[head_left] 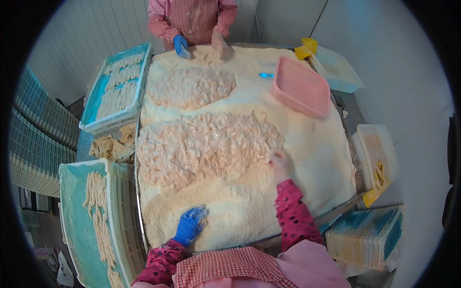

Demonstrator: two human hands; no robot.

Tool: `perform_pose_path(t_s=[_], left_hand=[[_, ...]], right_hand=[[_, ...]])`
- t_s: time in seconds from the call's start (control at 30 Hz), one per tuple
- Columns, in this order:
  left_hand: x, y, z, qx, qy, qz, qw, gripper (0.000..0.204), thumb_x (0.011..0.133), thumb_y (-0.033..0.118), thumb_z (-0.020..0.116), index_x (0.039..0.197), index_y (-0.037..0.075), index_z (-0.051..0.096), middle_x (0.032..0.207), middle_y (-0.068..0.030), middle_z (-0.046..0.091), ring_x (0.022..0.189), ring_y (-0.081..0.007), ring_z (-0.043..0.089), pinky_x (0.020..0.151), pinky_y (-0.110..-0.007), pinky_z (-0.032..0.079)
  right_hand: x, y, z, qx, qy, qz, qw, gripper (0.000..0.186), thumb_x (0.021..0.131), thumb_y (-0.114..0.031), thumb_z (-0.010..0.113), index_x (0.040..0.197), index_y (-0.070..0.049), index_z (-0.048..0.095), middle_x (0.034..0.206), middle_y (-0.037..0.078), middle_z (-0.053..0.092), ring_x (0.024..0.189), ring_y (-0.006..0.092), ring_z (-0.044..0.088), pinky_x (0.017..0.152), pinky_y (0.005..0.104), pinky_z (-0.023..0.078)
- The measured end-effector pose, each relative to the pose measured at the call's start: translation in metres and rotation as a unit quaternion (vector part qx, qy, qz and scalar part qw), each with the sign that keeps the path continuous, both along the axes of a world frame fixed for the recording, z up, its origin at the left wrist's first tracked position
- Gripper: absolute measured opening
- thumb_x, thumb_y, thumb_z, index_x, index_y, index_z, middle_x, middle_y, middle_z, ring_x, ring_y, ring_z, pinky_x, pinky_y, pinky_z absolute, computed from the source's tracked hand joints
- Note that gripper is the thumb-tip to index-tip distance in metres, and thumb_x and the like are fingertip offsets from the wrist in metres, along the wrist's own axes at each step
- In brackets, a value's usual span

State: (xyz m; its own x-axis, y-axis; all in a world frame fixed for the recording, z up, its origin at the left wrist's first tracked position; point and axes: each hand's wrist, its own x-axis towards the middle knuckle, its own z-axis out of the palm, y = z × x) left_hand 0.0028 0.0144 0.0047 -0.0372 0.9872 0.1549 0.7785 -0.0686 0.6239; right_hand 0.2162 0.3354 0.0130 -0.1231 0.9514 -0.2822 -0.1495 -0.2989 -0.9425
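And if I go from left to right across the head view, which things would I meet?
Stacked grid-sided trays → crumpled tan material → blue-gloved left hand → right hand → the nearer pale container beyond the table's right edge.

Whether the fingers of the gloved left hand [190, 226] touch the pale powder [235, 221] cannot be told. The tips of the bare right hand [280, 167] blur into the lumpy mass [206, 144], so any pinched piece is too small to make out. Left of the left hand, the tray [72, 206] and its pale strips [100, 221] run off the lower edge. Well ahead of both hands, the co-worker [189, 17] is cut by the top edge. Ahead of the right hand, a blue scrap [266, 75] is too small to name; far to that hand's right, the round rim cuts a dark shape [452, 149].
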Motion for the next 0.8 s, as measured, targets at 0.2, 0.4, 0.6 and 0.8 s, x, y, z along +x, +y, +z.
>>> perform_pose_path(t_s=[0.2,0.4,0.6,0.8], left_hand=[[-0.001,-0.001,0.000,-0.050,-0.011,0.041,0.998,0.054,0.073,0.020,0.067,0.123,0.006,0.050,0.121,-0.0160,0.052,0.109,-0.0320,0.051,0.093,-0.039,0.040],[-0.005,-0.007,0.016,-0.012,0.035,0.048,0.998,0.079,0.068,0.032,0.072,0.131,0.002,0.036,0.131,-0.0171,0.043,0.119,-0.0342,0.042,0.100,-0.043,0.033],[0.022,0.066,0.022,-0.009,0.086,-0.144,0.986,0.081,0.065,0.032,0.073,0.132,0.006,0.037,0.135,-0.0131,0.039,0.125,-0.0306,0.035,0.104,-0.044,0.025],[-0.026,0.049,0.019,-0.160,0.130,-0.086,0.975,0.045,0.073,0.040,0.065,0.108,0.013,0.061,0.107,-0.0112,0.059,0.096,-0.0294,0.055,0.084,-0.039,0.042]], right_hand=[[-0.027,-0.036,0.070,0.191,-0.002,0.128,0.973,0.008,0.078,-0.005,0.060,0.085,-0.003,0.059,0.076,-0.001,0.058,0.070,0.0098,0.055,0.063,0.0246,0.045],[0.028,-0.111,0.034,0.224,-0.369,0.421,0.798,0.035,0.067,-0.019,0.071,0.095,-0.003,0.057,0.091,0.013,0.058,0.086,0.0241,0.056,0.074,0.0318,0.044],[-0.002,-0.159,0.035,0.446,-0.470,0.351,0.676,0.049,0.066,-0.028,0.073,0.104,-0.002,0.058,0.105,0.017,0.056,0.095,0.0303,0.055,0.078,0.0392,0.045],[0.079,-0.118,0.023,0.241,-0.430,0.403,0.771,0.047,0.072,-0.027,0.067,0.109,-0.002,0.056,0.117,0.014,0.054,0.103,0.0310,0.053,0.089,0.0387,0.041]])
